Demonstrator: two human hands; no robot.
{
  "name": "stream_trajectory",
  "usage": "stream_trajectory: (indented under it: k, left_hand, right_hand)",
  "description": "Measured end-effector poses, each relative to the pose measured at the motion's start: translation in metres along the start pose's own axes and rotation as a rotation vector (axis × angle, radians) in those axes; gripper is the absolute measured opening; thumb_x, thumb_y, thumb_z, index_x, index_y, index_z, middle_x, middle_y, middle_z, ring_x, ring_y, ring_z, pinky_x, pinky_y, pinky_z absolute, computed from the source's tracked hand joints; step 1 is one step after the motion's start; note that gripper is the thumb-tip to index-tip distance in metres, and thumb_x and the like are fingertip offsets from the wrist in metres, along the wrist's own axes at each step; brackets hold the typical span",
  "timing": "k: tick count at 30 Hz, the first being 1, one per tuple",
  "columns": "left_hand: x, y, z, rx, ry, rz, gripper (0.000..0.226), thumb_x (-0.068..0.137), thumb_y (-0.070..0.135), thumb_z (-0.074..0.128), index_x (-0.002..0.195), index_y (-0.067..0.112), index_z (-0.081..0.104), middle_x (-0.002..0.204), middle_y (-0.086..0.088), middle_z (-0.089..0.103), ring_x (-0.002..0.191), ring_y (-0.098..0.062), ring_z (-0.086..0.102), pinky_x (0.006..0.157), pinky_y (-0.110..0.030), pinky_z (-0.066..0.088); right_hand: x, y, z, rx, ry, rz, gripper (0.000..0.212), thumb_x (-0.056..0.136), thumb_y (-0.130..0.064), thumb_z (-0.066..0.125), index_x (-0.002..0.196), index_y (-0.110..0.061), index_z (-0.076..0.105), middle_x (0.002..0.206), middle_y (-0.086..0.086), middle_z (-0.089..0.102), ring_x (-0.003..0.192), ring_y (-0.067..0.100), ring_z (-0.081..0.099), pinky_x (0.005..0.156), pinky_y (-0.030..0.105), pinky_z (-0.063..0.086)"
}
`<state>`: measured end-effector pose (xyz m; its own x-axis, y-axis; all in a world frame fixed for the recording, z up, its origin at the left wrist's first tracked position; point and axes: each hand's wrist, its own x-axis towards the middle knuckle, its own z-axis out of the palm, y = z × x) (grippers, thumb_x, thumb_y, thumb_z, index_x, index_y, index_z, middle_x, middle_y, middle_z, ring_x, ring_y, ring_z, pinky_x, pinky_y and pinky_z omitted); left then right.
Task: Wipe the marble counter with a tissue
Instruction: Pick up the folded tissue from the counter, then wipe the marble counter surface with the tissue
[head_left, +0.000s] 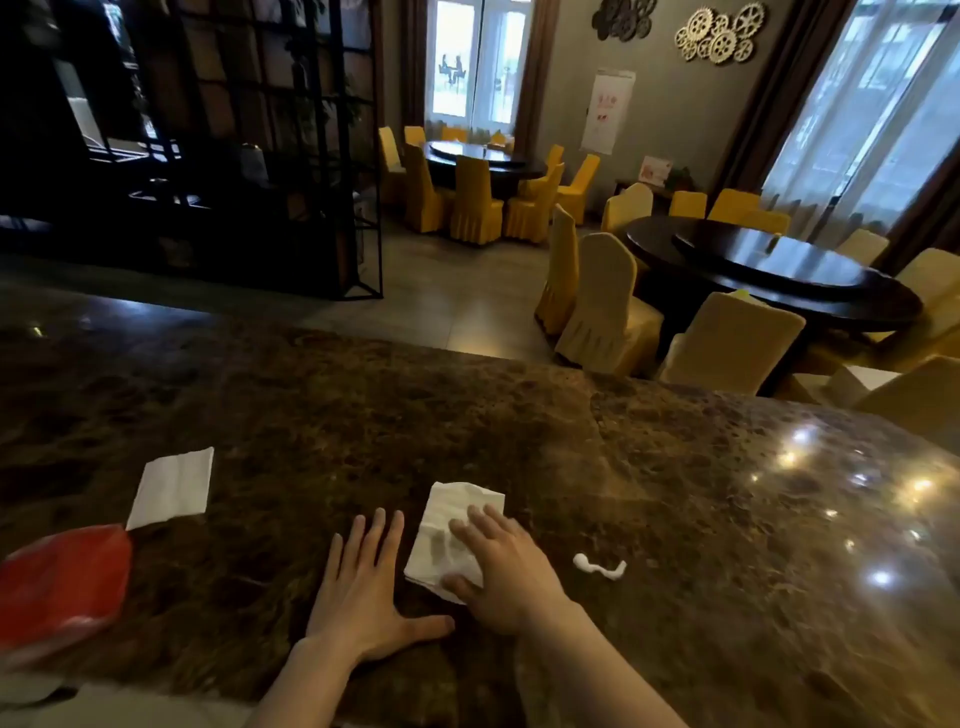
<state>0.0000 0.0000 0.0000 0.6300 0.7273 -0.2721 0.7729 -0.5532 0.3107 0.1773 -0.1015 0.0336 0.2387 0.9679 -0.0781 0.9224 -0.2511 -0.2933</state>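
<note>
A dark brown marble counter (519, 441) fills the lower half of the view. A white tissue (447, 519) lies crumpled on it near the front, and my right hand (501, 566) presses flat on its right part, thumb on the near edge. My left hand (363, 587) rests palm down on the bare marble just left of the tissue, fingers spread, holding nothing. A small white smear (598, 566) sits on the counter to the right of my right hand.
A second folded white tissue (171, 487) lies further left. A red plastic pack (60, 584) sits at the counter's left front edge. Beyond the counter are round dark tables (779, 270) with yellow-covered chairs (605, 306) and a black metal shelf (249, 156).
</note>
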Motion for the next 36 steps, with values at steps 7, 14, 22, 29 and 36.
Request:
stream_trajectory:
  k: [7,14,22,29,36]
  left_hand:
    - [0.006,-0.019,0.009,0.043,0.0,0.018,0.153,0.055,0.109,0.043,0.149,0.019,-0.038,0.164,0.002,-0.038,0.15,-0.018,-0.036,0.125,-0.045,-0.021]
    - [0.024,-0.012,0.01,0.034,-0.02,0.092,0.16,0.042,0.117,0.027,0.153,0.021,-0.035,0.162,0.005,-0.041,0.149,-0.013,-0.038,0.126,-0.045,-0.022]
    - [0.054,0.047,0.023,0.022,-0.013,0.204,0.155,0.046,0.117,0.031,0.151,0.026,-0.037,0.16,0.009,-0.041,0.147,-0.009,-0.04,0.124,-0.042,-0.025]
    - [0.062,0.067,0.049,0.104,0.176,0.221,0.141,0.055,0.115,0.016,0.159,0.026,-0.016,0.169,0.007,-0.022,0.154,-0.014,-0.029,0.13,-0.05,-0.013]
    - [0.063,0.062,0.051,0.128,0.19,0.231,0.14,0.058,0.114,0.016,0.162,0.024,-0.011,0.172,0.004,-0.015,0.156,-0.014,-0.024,0.131,-0.051,-0.009]
  right_hand:
    - [0.016,-0.021,0.017,-0.048,-0.085,-0.026,0.064,0.101,-0.039,0.054,0.156,-0.028,0.022,0.166,0.003,0.017,0.152,0.028,0.012,0.121,0.048,0.02]
    - [-0.001,-0.004,0.016,0.038,0.201,0.058,0.026,0.092,-0.021,0.067,0.117,-0.024,0.067,0.114,-0.001,0.07,0.103,0.021,0.064,0.082,0.034,0.053]
    - [-0.054,0.092,-0.027,0.897,0.814,0.864,0.022,0.099,-0.016,0.055,0.091,-0.018,0.075,0.086,0.002,0.072,0.088,0.024,0.064,0.072,0.034,0.047]
    - [-0.104,0.133,-0.045,0.579,0.96,0.713,0.02,0.101,-0.013,0.055,0.111,-0.019,0.071,0.11,0.0,0.073,0.101,0.023,0.067,0.086,0.044,0.054]
    - [-0.074,0.087,0.024,0.199,0.276,0.26,0.045,0.104,-0.049,0.037,0.147,-0.034,0.042,0.165,-0.002,0.02,0.153,0.019,0.006,0.125,0.041,0.004]
